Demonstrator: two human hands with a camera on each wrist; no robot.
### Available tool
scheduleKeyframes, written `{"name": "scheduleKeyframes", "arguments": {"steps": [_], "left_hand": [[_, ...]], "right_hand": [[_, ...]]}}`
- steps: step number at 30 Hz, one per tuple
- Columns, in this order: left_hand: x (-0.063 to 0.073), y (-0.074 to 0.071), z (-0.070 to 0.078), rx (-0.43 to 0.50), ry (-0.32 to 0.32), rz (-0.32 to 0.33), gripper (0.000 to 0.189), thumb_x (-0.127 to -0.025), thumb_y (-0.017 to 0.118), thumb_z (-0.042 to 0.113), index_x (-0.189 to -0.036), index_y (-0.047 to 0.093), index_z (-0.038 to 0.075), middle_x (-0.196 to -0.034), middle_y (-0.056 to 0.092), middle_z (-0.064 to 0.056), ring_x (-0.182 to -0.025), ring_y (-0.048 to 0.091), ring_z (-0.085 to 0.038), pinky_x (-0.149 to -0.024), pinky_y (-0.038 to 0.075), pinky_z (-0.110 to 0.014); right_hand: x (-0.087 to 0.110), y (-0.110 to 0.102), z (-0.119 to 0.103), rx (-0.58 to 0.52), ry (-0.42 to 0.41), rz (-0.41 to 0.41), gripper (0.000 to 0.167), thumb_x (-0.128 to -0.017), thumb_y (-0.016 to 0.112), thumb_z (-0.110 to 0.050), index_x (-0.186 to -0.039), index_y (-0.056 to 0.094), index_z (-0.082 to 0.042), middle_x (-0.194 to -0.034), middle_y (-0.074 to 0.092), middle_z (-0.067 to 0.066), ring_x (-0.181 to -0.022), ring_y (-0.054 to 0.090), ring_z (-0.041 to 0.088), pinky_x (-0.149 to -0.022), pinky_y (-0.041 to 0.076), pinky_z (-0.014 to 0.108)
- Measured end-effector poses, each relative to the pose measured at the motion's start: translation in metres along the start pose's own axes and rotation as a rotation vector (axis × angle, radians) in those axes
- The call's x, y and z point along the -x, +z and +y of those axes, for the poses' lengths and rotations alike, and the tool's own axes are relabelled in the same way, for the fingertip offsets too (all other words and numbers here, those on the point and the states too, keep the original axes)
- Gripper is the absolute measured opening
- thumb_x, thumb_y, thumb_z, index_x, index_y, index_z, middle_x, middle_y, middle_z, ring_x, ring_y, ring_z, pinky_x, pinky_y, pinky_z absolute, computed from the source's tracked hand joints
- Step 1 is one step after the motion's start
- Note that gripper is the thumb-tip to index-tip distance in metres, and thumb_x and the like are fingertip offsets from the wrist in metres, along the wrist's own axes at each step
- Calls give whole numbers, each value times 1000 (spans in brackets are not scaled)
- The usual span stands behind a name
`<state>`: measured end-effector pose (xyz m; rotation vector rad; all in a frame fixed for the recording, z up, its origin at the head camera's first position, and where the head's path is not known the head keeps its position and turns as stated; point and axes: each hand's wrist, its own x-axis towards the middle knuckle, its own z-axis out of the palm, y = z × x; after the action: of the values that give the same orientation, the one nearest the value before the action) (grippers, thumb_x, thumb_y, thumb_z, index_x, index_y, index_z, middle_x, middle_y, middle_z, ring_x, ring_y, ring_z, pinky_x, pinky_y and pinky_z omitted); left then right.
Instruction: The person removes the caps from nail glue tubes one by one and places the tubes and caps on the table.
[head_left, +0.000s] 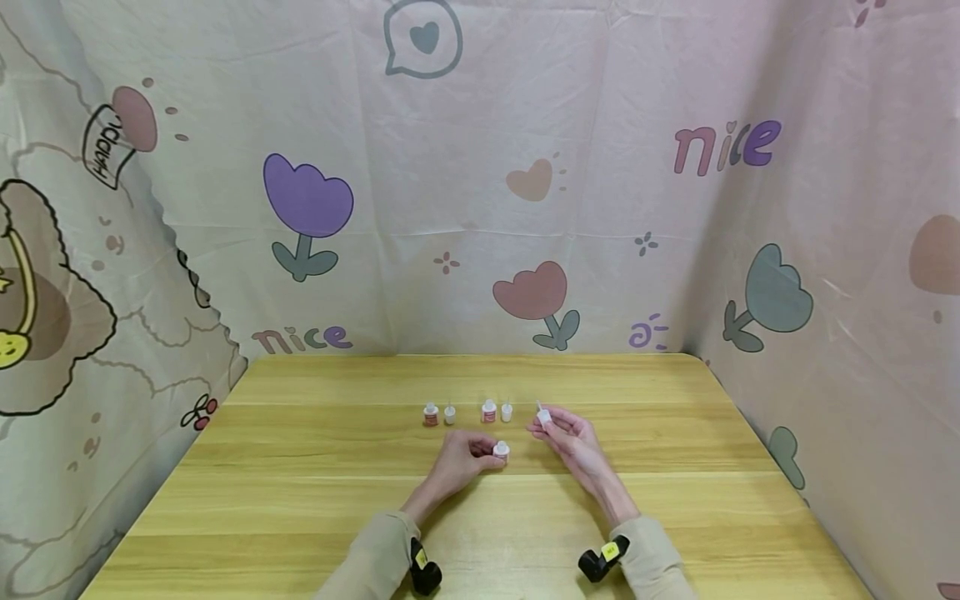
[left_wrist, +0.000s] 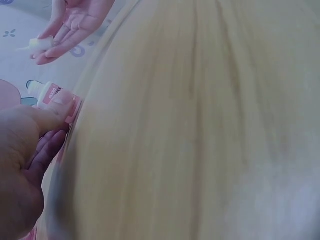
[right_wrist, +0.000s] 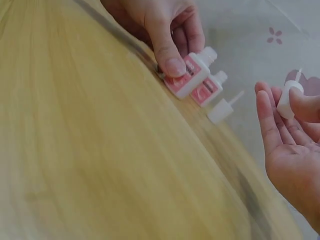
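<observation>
My left hand [head_left: 463,457] grips a small white bottle [head_left: 501,452] with a pink label, which stands uncapped near the middle of the table. In the right wrist view the thumb lies across the label of that bottle [right_wrist: 187,77]. To its right, my right hand [head_left: 576,443] pinches a white brush cap [head_left: 543,415] between thumb and fingers, its thin brush pointing up. The left wrist view shows the held bottle [left_wrist: 59,100] with its narrow white neck, and the cap [left_wrist: 40,46] apart from it.
Behind the hands, two more uncapped bottles, the left one [head_left: 431,414] and the middle one [head_left: 489,411], stand in a row. Beside each stands a brush cap, one [head_left: 450,414] at left and one [head_left: 507,412] at right, brushes up. A patterned cloth [head_left: 450,292] hangs behind the wooden table [head_left: 300,500].
</observation>
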<state>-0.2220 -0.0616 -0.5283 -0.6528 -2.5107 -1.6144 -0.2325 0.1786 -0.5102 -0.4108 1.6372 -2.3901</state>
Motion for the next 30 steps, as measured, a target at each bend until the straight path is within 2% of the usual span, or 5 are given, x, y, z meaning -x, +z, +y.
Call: {"name": "scheduleKeyframes", "arguments": {"steps": [7,12,16,24,30], "left_hand": [[-3,8,4,-11,-35,16,16,-78,85,10,-92,78,7,-85,78,-8,-69,67,-4,-67,54,-18],[-8,18,7,-11,-66,31,18,-79,84,11,-96,78,8,-88,78,-7,-73,67,-7,-69,55,-19],[-14,27,8,-5,-79,55,19,-80,84,11,-98,77,7,-90,78,-7,-75,68,-6,-70,55,-19],[-25,46,15,-19,-105,143,19,-81,83,9,-99,78,7,-88,78,-6,-74,68,-4,-70,55,-18],[-33,59,20,-57,-125,209,17,-83,82,9,-99,78,6,-87,77,-6,-74,66,-5,-68,54,-18]], "right_hand": [[-2,-11,0,99,35,65,59,-96,59,5,-144,28,20,-112,75,5,-104,72,12,-98,55,27],[-3,-20,0,139,25,99,59,-92,65,5,-140,34,21,-111,77,4,-102,73,11,-94,56,24],[-6,-30,1,223,20,126,56,-91,68,3,-136,40,21,-110,78,3,-98,72,6,-89,56,20],[-11,-40,-2,408,11,231,46,-87,73,3,-127,54,16,-122,68,28,-92,69,2,-85,55,16],[-15,-43,-4,506,17,328,40,-84,76,4,-121,61,11,-118,70,26,-91,69,5,-82,54,15]]}}
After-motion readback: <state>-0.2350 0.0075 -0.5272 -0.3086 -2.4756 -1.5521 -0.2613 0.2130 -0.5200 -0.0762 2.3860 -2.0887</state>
